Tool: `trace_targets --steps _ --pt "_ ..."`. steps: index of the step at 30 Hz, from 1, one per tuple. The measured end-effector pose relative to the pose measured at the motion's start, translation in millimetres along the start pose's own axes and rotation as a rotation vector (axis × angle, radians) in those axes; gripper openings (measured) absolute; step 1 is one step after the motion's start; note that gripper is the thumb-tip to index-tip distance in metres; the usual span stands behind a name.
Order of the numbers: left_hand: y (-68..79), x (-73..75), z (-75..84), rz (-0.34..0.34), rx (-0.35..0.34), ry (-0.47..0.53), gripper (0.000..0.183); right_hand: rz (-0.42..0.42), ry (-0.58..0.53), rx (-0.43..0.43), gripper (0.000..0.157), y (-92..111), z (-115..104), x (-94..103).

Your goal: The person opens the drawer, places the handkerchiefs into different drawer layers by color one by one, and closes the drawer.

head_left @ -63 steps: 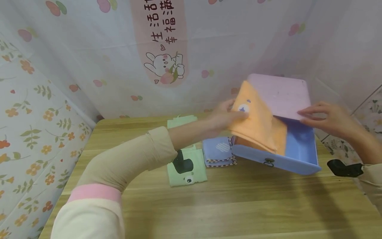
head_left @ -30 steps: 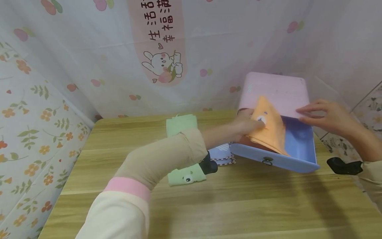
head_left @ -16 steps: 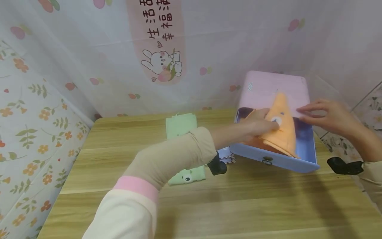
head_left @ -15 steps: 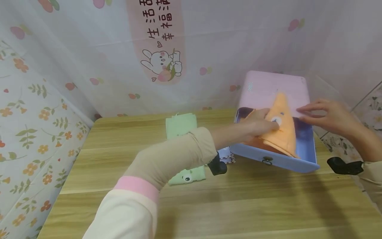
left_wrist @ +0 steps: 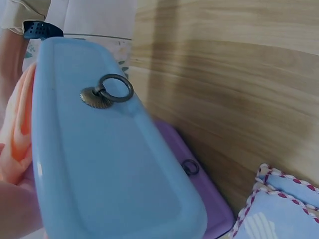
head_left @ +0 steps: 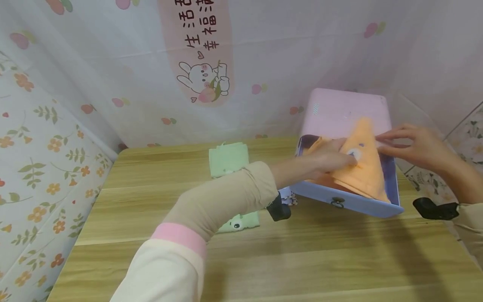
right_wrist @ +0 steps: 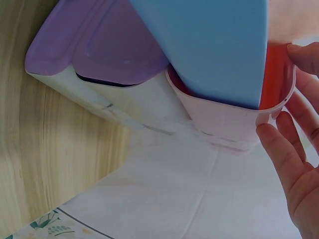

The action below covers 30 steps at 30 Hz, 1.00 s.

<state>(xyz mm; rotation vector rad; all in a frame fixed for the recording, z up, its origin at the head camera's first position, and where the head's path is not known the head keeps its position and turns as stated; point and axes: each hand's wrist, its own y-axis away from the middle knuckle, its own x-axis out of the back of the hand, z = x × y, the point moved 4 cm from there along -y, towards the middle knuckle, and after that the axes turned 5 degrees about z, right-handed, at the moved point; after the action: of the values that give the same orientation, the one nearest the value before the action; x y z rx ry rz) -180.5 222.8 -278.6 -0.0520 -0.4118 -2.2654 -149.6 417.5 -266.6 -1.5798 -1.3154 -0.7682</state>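
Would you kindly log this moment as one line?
left hand: holds orange cloth | blue drawer: open | right hand: holds pink casing

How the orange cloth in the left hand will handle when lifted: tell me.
The orange cloth will probably flop, since it bends in soft folds. It seems light, as only the left hand grips it. It may partly unfold: the left wrist view shows layers.

place: looks like home | rabbit-print curtain (head_left: 294, 54) | flowered side hanging (head_left: 49, 201) | wood-grain table (head_left: 309, 264) | pastel drawer unit (head_left: 336, 105)
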Motion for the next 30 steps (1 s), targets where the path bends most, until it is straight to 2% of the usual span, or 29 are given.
trace_targets --steps 4,8,11,13,16,18,20,24,30 --pt "-1.5 3.9 -5.0 0.042 0.03 -0.017 0.043 0.011 -0.009 0.003 0.033 0 0 -0.2" --pt "-1.3 7.8 -9.8 0.049 0.095 0.056 0.031 0.028 -0.011 0.008 0.032 0 2 0.4" --pt "-1.1 12.2 -12.8 0.053 0.152 0.118 0.037 0.041 -0.02 0.001 0.031 -1 3 1.1" --pt "-0.9 16.6 -12.7 0.048 0.145 0.097 0.046 0.039 -0.025 -0.006 0.032 -1 4 1.3" --pt "-1.4 24.5 -10.6 0.064 0.094 -0.006 0.051 0.029 -0.021 -0.022 0.033 -1 4 1.3" --pt "-1.4 29.3 -8.6 0.095 0.07 -0.082 0.049 0.013 -0.026 -0.029 0.034 -2 3 1.1" --pt "-1.8 32.4 -7.3 0.132 0.063 -0.115 0.044 0.0 -0.033 -0.036 0.035 -2 3 0.9" --pt "-2.1 36.0 -7.2 0.172 0.077 -0.136 0.04 0.004 -0.034 -0.04 0.034 -1 2 0.6" --pt "-1.4 38.9 -10.0 0.166 0.09 -0.125 0.04 0.001 -0.043 -0.042 0.035 0 0 0.4"
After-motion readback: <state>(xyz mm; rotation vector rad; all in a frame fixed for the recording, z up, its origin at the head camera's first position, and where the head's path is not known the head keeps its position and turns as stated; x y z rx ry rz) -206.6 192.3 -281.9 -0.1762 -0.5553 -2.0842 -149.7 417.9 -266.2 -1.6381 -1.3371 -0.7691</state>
